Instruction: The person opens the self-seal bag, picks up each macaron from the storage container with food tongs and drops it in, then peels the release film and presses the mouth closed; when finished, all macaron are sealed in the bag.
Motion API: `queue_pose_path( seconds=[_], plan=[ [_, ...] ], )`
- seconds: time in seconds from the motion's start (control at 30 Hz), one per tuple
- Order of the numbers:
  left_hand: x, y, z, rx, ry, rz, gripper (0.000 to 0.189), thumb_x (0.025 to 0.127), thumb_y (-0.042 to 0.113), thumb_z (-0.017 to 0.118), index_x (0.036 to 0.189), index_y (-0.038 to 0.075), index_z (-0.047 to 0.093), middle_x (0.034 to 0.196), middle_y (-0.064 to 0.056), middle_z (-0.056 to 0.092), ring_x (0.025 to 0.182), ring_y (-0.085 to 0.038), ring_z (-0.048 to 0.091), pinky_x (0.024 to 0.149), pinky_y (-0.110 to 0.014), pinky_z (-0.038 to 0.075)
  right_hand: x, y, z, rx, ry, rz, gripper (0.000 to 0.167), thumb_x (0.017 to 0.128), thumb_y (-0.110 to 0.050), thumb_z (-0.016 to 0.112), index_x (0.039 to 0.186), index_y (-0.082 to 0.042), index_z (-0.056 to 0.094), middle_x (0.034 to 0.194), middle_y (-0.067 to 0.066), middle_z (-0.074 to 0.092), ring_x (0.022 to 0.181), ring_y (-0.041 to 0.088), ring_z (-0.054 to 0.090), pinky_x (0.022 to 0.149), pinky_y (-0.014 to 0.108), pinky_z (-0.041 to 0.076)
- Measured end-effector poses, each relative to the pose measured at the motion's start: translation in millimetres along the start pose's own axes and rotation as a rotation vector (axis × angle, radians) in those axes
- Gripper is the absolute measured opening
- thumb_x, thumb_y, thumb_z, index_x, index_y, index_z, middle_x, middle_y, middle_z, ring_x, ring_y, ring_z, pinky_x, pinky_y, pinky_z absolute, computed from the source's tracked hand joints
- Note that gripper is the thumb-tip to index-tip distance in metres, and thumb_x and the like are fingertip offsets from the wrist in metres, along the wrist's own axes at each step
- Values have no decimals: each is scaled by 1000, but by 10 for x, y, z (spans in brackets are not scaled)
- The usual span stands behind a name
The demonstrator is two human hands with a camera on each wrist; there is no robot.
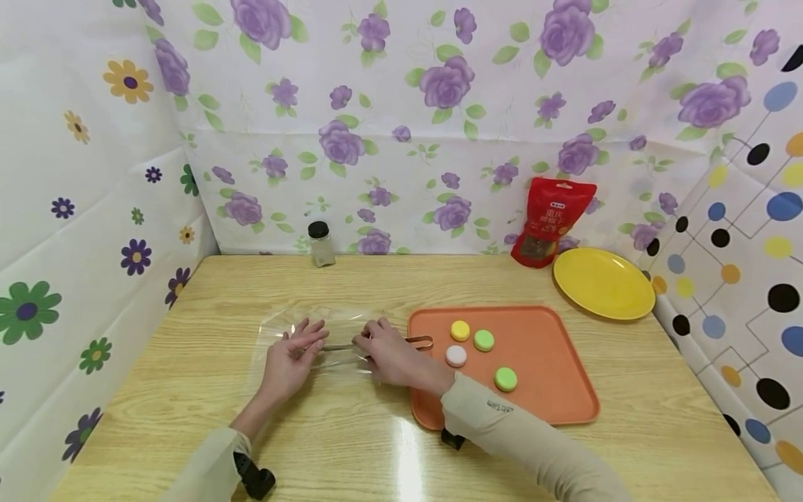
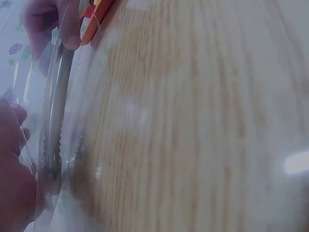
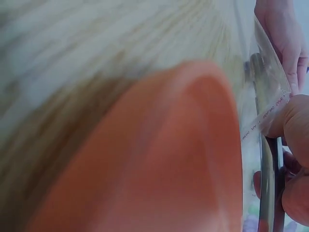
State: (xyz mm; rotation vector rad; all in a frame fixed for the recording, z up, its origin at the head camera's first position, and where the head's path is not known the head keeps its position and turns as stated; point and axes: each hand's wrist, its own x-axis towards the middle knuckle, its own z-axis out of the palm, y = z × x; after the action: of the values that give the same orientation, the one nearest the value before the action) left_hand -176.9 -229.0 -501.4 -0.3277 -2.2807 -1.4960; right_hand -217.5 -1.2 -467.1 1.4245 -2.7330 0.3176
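Observation:
A pair of metal tongs (image 1: pixel 421 341) lies partly inside a clear plastic bag (image 1: pixel 343 322) on the table. My right hand (image 1: pixel 392 357) grips the tongs near the bag's mouth; in the right wrist view its thumb and finger are also at the bag's printed edge strip (image 3: pixel 264 117). At the bag's other end, my left hand (image 1: pixel 290 362) pinches the film beside the serrated tong tips (image 2: pixel 52 150), which show through the plastic. The tongs' rounded copper-coloured end sticks out over the orange tray (image 1: pixel 539 397). Several macarons, including a yellow one (image 1: pixel 460 330), lie on that tray.
A small jar with a black lid (image 1: pixel 322 245) stands at the back edge. At the back right are a red snack pouch (image 1: pixel 548 219) and a yellow plate (image 1: pixel 602 282). Patterned cloths (image 1: pixel 401 174) wall the table at the back and sides.

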Motion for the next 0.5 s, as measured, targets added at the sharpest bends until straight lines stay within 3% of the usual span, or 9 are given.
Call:
queue_pose_path(
  seconds=[0.23,0.5],
  plan=[
    [3,4,-2,5,-6,6,16,90,-7,70,104,-4,76,121,-22,66,132,-51,43,110,-75,9,5,15,-7,3,-2,6,32,96,-13,67,128,-9,65,119,12,57,101,26,49,79,32,48],
    [-3,-8,-29,-38,-13,-23,15,92,-6,69,105,-5,76,121,-23,66,135,-48,41,110,-74,8,-48,94,-58,84,-49,27,36,97,-13,66,132,-6,63,120,12,60,104,27,53,85,35,48]
  ],
)
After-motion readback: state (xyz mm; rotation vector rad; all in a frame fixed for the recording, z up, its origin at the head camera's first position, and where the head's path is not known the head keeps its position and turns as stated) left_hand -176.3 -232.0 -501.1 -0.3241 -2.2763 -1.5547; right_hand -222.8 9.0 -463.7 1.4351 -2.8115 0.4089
